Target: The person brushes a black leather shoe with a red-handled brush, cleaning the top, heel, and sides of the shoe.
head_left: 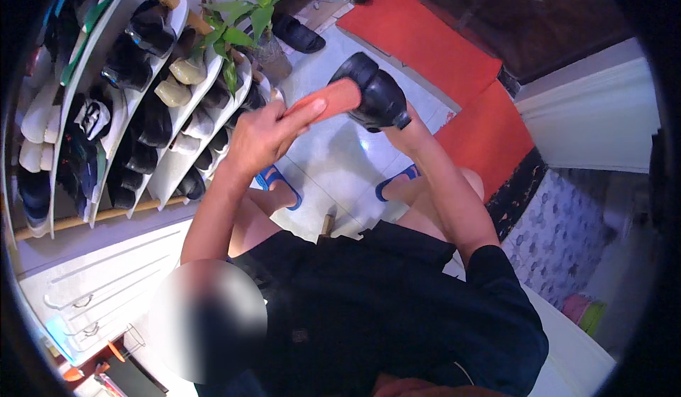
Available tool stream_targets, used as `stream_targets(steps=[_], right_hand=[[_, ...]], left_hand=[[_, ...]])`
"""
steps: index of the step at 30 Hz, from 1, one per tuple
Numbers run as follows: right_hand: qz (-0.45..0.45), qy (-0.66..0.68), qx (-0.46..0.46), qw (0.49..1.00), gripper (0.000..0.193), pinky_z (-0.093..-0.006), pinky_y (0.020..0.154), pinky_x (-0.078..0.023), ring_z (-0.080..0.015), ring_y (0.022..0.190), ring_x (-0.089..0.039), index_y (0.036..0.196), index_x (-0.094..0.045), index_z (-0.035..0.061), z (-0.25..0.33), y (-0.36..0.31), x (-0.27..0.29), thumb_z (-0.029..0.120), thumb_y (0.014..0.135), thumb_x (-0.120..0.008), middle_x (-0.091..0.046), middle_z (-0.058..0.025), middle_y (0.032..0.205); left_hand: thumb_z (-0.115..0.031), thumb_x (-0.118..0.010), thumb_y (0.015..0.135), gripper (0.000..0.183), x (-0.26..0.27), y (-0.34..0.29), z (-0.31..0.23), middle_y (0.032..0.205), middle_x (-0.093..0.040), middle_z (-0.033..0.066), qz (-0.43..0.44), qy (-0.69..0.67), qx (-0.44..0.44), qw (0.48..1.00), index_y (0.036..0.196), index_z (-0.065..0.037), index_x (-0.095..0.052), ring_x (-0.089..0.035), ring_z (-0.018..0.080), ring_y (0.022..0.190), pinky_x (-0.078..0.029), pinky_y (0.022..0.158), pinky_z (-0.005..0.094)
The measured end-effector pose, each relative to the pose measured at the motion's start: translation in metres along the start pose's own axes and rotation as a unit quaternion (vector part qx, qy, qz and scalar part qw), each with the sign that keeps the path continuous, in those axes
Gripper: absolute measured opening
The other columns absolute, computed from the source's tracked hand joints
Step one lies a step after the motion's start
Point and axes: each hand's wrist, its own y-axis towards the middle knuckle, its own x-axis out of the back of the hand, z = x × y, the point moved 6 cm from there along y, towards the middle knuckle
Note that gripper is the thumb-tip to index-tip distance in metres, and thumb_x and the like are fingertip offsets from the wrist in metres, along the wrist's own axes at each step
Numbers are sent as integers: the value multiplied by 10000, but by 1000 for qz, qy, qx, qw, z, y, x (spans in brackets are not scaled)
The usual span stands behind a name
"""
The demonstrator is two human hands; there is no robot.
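Observation:
My left hand (264, 139) is closed round the handle of a flat, orange-red brush (339, 101), thumb lying along its back. The brush's rounded end meets the side of a black leather shoe (379, 96); its bristle side is turned away from view. My right hand (404, 133) holds the shoe up in front of me. Most of that hand's fingers are hidden by the shoe, and only the wrist and heel of the hand show below it.
A tilted white shoe rack (145, 177) full of shoes stands at the left, beside a potted plant (264, 14). Black slippers (298, 34) lie beyond it. Red mats (425, 32) cover a step at the right. My feet wear blue sandals (287, 186) on pale tiles.

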Motion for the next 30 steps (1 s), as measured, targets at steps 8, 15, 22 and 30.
stream_targets(steps=[8,15,22,30], right_hand=[[-87,-346,149,922,493,-365,968,-452,-200,1076,-580,1234,-532,-7,2,5,27,126,807,-740,-612,-94,1195],[-100,-549,130,819,636,-371,972,-441,-316,1083,-591,1218,-546,-11,13,-13,5,200,693,-836,-615,-194,1161],[-46,-528,112,841,645,-364,962,-453,-286,1102,-601,1234,-541,-17,25,-23,-8,179,682,-810,-626,-164,1175],[-60,-568,70,818,677,-378,955,-470,-328,1109,-612,1273,-525,-11,19,-21,17,171,682,-800,-623,-197,1182]], left_hand=[[-133,-704,845,578,16,11,-10,698,-485,87,43,-30,36,998,1368,-334,-561,-537,290,582,-440,518,399],[-147,-655,898,492,10,14,-10,716,-517,121,116,-68,73,988,1358,-303,-580,-552,304,659,-460,606,374],[-160,-609,939,432,3,-2,-2,849,-628,178,200,-152,128,959,1364,-233,-579,-593,352,732,-489,707,394],[-126,-559,962,406,-11,-21,0,1094,-678,172,232,-197,134,943,1366,-174,-574,-667,339,901,-518,817,383]])
